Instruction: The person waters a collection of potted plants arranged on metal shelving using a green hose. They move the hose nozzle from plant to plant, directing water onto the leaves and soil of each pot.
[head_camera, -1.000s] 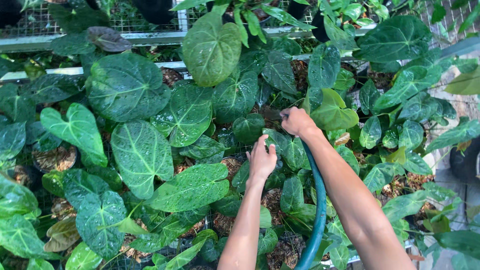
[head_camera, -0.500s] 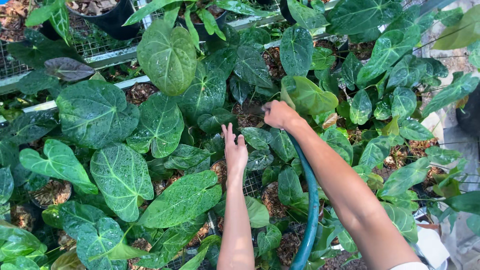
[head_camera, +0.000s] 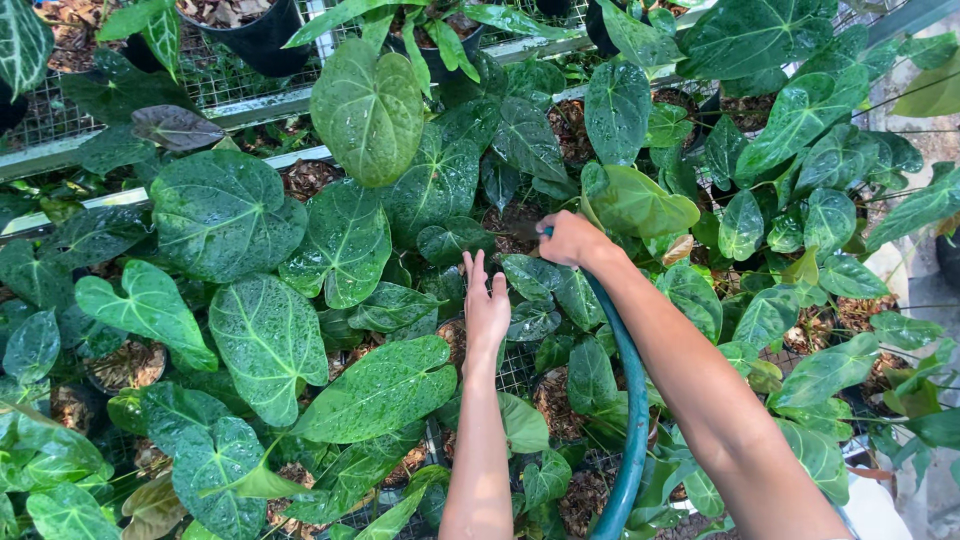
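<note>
Leaves (head_camera: 345, 240), broad, heart-shaped and wet, crowd every side of the hands and hide most of the pots of brown mulch (head_camera: 125, 365) on the wire-mesh bench (head_camera: 235, 85). The right hand (head_camera: 568, 240) is closed around the end of a blue-green hose (head_camera: 632, 420) that runs under the forearm. The left hand (head_camera: 485, 305) is open, fingers straight, among small leaves just beside it.

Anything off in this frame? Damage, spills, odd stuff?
One dark, dull purplish leaf at upper left looks wilted among glossy wet green ones. Otherwise nothing stands out: right hand grips the teal hose, left hand is open among the leaves.
</note>
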